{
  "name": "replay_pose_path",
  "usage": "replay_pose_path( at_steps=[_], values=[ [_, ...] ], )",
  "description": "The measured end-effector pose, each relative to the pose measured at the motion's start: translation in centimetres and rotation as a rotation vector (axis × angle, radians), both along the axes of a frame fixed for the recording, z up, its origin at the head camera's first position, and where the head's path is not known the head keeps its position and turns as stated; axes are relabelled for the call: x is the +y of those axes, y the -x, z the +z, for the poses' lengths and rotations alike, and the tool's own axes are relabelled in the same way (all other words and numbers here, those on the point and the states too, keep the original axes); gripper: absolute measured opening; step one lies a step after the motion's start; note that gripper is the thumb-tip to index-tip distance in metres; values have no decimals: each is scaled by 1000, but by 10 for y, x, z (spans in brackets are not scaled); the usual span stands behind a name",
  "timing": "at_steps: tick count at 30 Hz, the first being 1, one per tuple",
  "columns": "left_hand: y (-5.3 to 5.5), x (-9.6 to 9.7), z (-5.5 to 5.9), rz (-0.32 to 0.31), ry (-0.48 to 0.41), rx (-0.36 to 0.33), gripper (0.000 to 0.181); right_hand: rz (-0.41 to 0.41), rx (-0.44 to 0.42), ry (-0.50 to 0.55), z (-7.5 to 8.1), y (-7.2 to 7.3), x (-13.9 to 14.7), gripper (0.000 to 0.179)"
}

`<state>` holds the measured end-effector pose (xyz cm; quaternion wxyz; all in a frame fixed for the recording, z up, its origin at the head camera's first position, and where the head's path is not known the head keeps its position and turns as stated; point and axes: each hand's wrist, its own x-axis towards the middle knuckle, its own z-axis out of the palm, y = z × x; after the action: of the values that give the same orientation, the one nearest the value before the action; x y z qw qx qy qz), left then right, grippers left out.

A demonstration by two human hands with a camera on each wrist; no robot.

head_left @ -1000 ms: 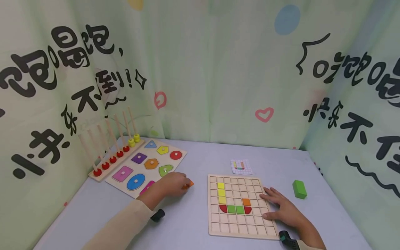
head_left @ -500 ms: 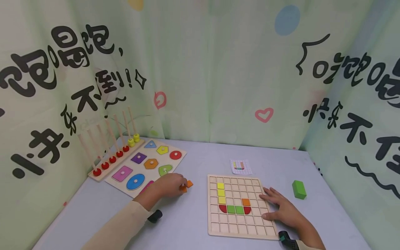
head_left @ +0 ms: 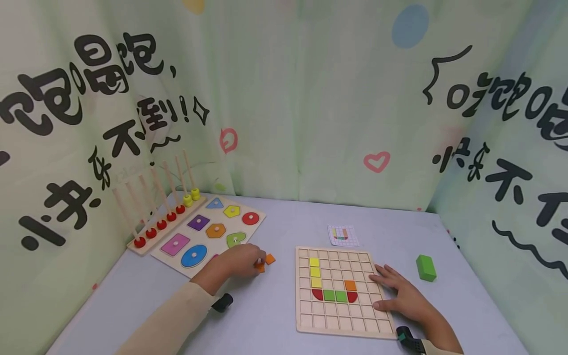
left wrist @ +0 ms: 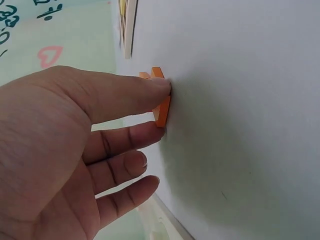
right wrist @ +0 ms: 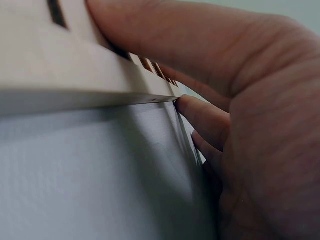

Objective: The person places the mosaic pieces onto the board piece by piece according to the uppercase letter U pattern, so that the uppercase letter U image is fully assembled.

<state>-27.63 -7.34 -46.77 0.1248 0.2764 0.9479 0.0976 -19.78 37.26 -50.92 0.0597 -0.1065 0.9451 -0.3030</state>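
Note:
My left hand [head_left: 241, 260] is low over the table, pinching an orange square tile [left wrist: 162, 111] between thumb and fingers. A second orange tile [head_left: 270, 259] lies just beyond those fingertips. The wooden grid board [head_left: 330, 323] holds a U-shaped pattern: a column of yellow tiles [head_left: 315, 272], two green tiles [head_left: 335, 296], a red rounded corner piece [head_left: 317, 294] at each lower end, and one orange tile [head_left: 350, 285] on the right. On the board's right edge rests my right hand [head_left: 406, 298], thumb on top and fingers spread along the side.
A pattern card [head_left: 342, 235] lies behind the board, showing a similar coloured U. To the right is a green block [head_left: 426, 267]. At the left stand a shape puzzle board [head_left: 177, 264] with knobbed pieces and a peg rack [head_left: 146, 246] with red and yellow beads.
The left hand has drawn slightly back to the left, and two separate orange tiles now show at its fingertips. The right hand stays on the board's edge.

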Motion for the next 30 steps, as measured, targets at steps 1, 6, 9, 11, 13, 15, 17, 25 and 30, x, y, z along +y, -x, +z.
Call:
replay_pose_path(
  at_steps=[1,6,9,11,13,15,17,25,30],
  values=[
    [0,1,0,0,5,7,27,-2,2,0,0,0,1,85],
    [-1,9,0,-4,16,45,25,10,22,-1,2,0,2,83],
    [-3,12,2,-6,18,54,26,13,28,6,2,0,2,83],
    [-5,12,4,-9,21,54,24,8,21,8,2,1,1,83],
    [-6,13,5,-27,26,65,23,3,10,6,2,1,0,84],
    [-6,14,7,-54,20,86,21,-6,-2,1,2,0,0,85],
    [-6,14,8,-75,8,107,22,-10,-6,-5,2,0,-2,85],
    [-4,27,8,-111,-14,120,24,-15,-24,6,2,0,-1,85],
    [-4,40,9,-115,-27,117,23,-21,-27,20,2,1,-1,86]
  ],
)
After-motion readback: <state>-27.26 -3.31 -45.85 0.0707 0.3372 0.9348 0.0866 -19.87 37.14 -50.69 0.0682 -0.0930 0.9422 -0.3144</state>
